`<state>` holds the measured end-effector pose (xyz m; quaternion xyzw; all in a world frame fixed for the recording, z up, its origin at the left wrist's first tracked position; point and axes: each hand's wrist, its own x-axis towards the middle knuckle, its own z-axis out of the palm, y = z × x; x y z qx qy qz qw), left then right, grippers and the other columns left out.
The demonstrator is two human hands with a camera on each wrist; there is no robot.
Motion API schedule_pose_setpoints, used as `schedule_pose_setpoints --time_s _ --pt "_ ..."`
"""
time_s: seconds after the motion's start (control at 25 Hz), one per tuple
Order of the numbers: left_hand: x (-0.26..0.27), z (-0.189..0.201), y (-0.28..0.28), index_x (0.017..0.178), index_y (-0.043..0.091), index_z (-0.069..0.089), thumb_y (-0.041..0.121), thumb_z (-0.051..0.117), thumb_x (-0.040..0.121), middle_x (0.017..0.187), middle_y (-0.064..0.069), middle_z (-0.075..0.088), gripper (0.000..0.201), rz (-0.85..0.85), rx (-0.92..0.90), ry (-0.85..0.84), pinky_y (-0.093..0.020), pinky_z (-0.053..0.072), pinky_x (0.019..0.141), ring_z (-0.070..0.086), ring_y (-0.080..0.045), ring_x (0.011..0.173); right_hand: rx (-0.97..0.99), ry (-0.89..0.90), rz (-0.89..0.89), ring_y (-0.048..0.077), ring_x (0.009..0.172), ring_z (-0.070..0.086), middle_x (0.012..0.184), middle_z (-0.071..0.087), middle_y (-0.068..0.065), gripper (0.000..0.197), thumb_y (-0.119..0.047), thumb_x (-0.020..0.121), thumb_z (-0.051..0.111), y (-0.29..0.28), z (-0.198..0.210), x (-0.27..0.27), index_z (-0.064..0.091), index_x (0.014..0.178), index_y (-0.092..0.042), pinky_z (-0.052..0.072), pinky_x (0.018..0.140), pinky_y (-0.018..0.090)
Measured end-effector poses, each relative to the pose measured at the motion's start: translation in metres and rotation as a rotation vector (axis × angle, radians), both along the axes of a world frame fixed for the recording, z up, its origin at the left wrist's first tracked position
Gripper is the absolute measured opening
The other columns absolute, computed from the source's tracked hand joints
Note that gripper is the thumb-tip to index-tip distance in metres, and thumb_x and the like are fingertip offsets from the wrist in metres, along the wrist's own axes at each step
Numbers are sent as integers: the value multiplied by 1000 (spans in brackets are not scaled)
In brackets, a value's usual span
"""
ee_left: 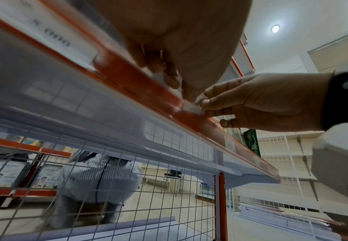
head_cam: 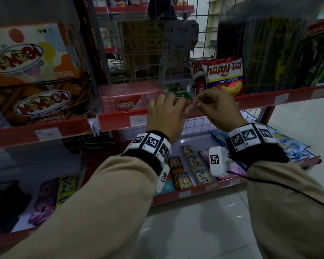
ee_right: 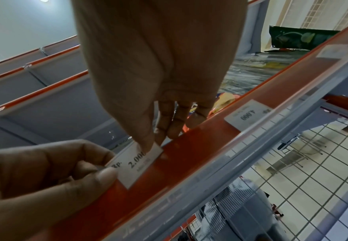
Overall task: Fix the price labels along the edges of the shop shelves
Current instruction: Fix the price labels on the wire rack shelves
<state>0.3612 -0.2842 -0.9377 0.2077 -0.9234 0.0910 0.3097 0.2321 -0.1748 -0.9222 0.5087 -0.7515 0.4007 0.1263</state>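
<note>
In the middle of the head view both hands are meeting at the red front edge of the middle shelf [head_cam: 251,99], just below a green packet and a bag of tortilla chips [head_cam: 223,77]. The left hand [head_cam: 166,114] is pinching one end of a small white price label [ee_right: 137,164] between thumb and forefinger, the other fingers curled in. The right hand [head_cam: 216,107] is pinching the other end of the same label, its thumb lying over the last printed digits. In the right wrist view the label is sitting low and centre-left, tilted against the red strip, and reading "Rp. 2.00" before the thumb covers the rest. Whether its lower edge is already tucked behind the clear cover of the strip cannot be told.

Further along the same strip, toward the upper right of the right wrist view, another label [ee_right: 249,114] reading 4.000 is lying flat under the clear cover. At the left of the head view two Momogi boxes [head_cam: 36,79] are standing stacked, with a pink wafer pack [head_cam: 128,99] beside them. Beige sleeves and wrist bands with black-and-white markers are covering both forearms
</note>
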Motion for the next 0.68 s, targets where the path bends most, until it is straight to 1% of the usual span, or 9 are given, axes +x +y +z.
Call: schedule_pose_setpoints --time_s 0.08,0.16,0.28,0.4,0.52,0.68 --pt "-1 0 0 116 24 55 31 45 95 118 -2 52 25 11 -5 -16 -38 30 84 45 -26 106 60 46 -35 28 97 55 95 56 7 14 -12 87 63 2 1 0 69 99 -9 46 89 43" --pt "-2 1 -1 112 22 57 29 46 95 116 -3 52 22 17 -10 -19 -39 30 84 44 -28 106 107 88 -31 30 98 52 95 57 8 16 -13 85 63 5 2 0 67 101 -10 44 88 42" --pt "-4 2 -1 108 20 59 30 45 96 115 -4 51 21 22 -27 -36 -40 29 84 43 -28 106 190 161 -25 30 99 49 95 55 5 16 -16 86 63 6 4 0 65 101 -13 39 85 35" --pt "-4 1 0 110 21 56 30 43 96 118 -2 51 21 21 -18 -27 -40 28 85 44 -27 108 250 199 -48 29 102 46 102 55 9 15 -19 89 61 6 4 -2 66 102 -14 32 84 31" --pt "-4 1 -1 112 23 54 31 43 96 120 -1 52 21 8 -11 -17 -40 28 86 44 -27 108 283 218 -44 30 102 45 104 55 10 16 -19 89 61 6 5 -3 66 103 -14 31 82 31" --pt "-5 1 -1 110 22 57 31 41 97 119 -1 52 23 9 12 -12 -42 27 88 44 -28 109 298 247 -63 30 102 44 106 55 11 17 -21 90 59 6 4 -3 65 104 -14 29 81 30"
